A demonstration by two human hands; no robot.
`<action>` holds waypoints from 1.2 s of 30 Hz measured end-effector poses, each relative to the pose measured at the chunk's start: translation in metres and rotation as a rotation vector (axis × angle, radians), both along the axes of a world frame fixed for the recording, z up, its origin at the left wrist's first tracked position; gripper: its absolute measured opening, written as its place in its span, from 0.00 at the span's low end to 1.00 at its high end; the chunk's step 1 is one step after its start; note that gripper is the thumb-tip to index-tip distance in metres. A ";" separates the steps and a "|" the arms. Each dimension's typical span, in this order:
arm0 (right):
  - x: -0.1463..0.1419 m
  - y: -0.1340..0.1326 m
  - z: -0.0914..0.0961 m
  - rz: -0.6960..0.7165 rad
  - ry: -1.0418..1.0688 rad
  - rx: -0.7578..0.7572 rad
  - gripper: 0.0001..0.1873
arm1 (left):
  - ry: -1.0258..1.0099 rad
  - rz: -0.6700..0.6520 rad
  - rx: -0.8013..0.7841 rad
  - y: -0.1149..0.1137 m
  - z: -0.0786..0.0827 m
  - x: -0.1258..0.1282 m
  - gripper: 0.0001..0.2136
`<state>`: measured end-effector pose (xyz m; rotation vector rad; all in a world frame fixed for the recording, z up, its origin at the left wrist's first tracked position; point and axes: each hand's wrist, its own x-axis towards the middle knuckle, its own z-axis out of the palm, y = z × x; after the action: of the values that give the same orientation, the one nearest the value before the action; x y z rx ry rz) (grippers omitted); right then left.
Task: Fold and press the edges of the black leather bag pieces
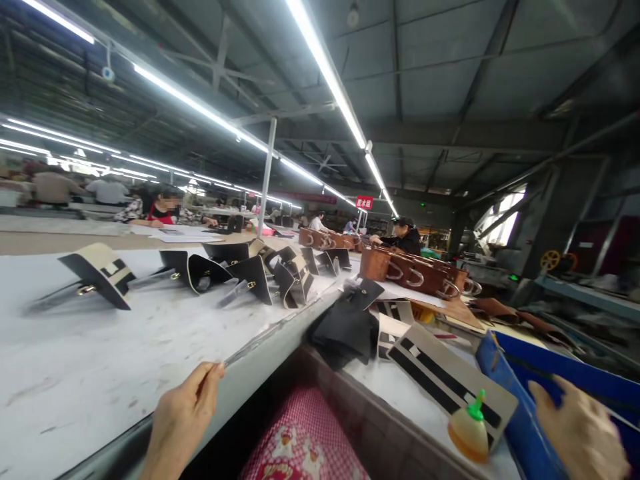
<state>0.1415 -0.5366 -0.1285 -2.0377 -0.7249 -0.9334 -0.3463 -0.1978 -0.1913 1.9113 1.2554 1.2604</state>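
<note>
My left hand is closed in a pinch at the edge of the white-covered table. Whatever lies between its fingertips, if anything, is too small to make out. Over the rim of a blue bin, my right hand has its fingers curved and apart, slightly blurred, with nothing visible in it. Left of the bin, a glue bottle with a green nozzle stands by a grey panel with black strips. Behind that panel lie black leather pieces.
Several bent black-and-beige pieces with metal clasps stand along the left table. Brown leather pieces with pale curved loops are lined up on the right bench. Co-workers sit farther back, one in black. A post rises beyond the table.
</note>
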 end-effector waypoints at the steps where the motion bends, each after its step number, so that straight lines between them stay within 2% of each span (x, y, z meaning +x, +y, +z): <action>1: 0.000 0.027 -0.013 0.013 0.041 -0.064 0.27 | 0.022 0.002 0.012 0.001 -0.001 0.001 0.18; 4: -0.011 0.128 -0.056 0.232 0.102 -0.301 0.14 | 0.084 0.008 0.046 0.005 -0.004 0.001 0.18; 6: -0.026 0.191 -0.082 0.367 0.110 -0.435 0.13 | 0.120 0.009 0.077 0.008 -0.006 0.001 0.17; 8: -0.041 0.237 -0.100 0.419 0.112 -0.512 0.18 | 0.146 0.014 0.117 0.010 -0.006 0.000 0.17; 10: -0.052 0.262 -0.111 0.430 0.119 -0.563 0.21 | 0.168 0.020 0.153 0.012 -0.007 -0.001 0.17; 12: -0.058 0.270 -0.117 0.429 0.126 -0.598 0.20 | 0.196 0.020 0.169 0.012 -0.007 0.000 0.16; 17: -0.055 0.261 -0.116 0.442 0.118 -0.656 0.16 | 0.258 0.080 0.144 0.006 -0.008 0.007 0.16; 20: -0.048 0.260 -0.109 0.479 0.113 -0.688 0.17 | 0.265 0.103 0.145 0.004 -0.008 0.009 0.16; 25: -0.033 0.262 -0.092 0.627 0.152 -0.744 0.14 | 0.225 0.058 0.153 0.003 -0.005 0.007 0.16; 31: -0.021 0.258 -0.079 0.748 0.166 -0.749 0.12 | 0.159 0.031 0.071 0.002 -0.001 0.006 0.15; 34: -0.024 0.258 -0.070 0.744 0.132 -0.706 0.11 | 0.109 0.010 0.018 0.003 0.000 0.006 0.14; 36: -0.040 0.258 -0.063 0.731 0.091 -0.647 0.11 | 0.047 -0.041 -0.023 0.001 -0.002 0.011 0.16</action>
<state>0.1016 -0.2787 -0.1919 -2.0359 -1.7277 -0.1802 -0.3354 -0.1965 -0.1935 1.9504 1.2423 1.1815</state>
